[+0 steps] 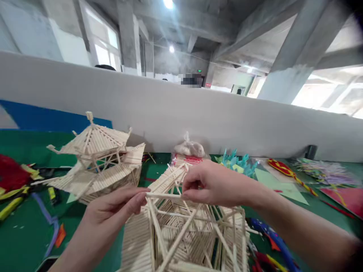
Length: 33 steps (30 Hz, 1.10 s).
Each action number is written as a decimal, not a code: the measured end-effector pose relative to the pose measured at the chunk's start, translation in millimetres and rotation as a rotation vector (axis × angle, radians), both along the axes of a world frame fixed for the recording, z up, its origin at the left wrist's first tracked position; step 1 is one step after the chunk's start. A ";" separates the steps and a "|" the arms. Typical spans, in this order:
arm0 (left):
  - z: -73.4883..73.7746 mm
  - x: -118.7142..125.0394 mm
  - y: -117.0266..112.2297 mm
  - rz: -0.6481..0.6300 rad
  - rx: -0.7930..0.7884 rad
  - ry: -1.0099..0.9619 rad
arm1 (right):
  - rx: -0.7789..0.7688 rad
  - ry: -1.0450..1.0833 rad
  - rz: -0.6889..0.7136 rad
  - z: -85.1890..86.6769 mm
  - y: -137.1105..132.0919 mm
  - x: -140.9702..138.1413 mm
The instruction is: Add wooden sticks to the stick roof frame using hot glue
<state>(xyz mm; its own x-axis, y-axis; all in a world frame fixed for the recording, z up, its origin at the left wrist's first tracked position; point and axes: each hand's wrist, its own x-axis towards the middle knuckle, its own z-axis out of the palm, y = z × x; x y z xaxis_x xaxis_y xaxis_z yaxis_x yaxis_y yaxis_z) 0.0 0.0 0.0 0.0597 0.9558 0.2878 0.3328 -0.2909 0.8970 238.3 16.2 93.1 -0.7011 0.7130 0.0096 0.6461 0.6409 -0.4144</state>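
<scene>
Directly in front of me stands a pavilion model (136, 241) built of thin wooden sticks, with an open lattice of sticks on top. A pale wooden stick (164, 195) lies level across the top of this frame. My left hand (119, 207) pinches its left end between thumb and fingertips. With curled fingers, my right hand (204, 183) grips the stick's other end. Behind and to the left is a second stick pavilion (93, 141) with a pointed, ribbed roof and upturned corners. The lower front of the near model runs out of view.
A white partition (227, 117) runs behind the green table (19, 238). Near it are a plastic bag (190, 147), turquoise paper shapes (236, 162) and a red-yellow braided piece (280, 166). A yellow-handled tool (11, 207) lies left; a blue tool (272, 238) lies right.
</scene>
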 end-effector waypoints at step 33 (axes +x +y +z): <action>-5.8 2.1 3.8 -0.047 -0.001 0.014 | 0.009 -0.006 -0.036 -4.5 -7.3 15.3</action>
